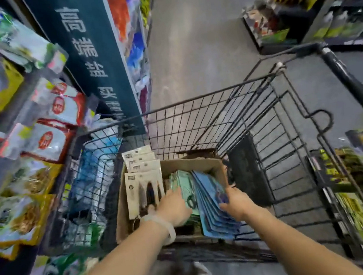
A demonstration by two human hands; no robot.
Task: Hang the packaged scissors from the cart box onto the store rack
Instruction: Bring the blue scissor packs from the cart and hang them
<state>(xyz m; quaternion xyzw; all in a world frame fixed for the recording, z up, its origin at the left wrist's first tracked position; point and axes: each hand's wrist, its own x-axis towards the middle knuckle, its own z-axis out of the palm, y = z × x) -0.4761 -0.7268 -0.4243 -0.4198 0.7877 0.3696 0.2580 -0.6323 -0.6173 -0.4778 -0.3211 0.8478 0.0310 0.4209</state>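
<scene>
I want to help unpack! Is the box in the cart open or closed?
Open. The cardboard box has no top over it, so white packs, green packs and blue packs show, and both hands reach in.

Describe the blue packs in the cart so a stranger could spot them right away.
Look inside the black wire shopping cart at the brown cardboard box. The fanned stack of blue card packs stands at its right end, under the right hand; neighbours are green packs and cream ones.

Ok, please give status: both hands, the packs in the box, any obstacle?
Left hand on green packs. Right hand gripping blue packs. All still in box. Nothing blocking.
</scene>
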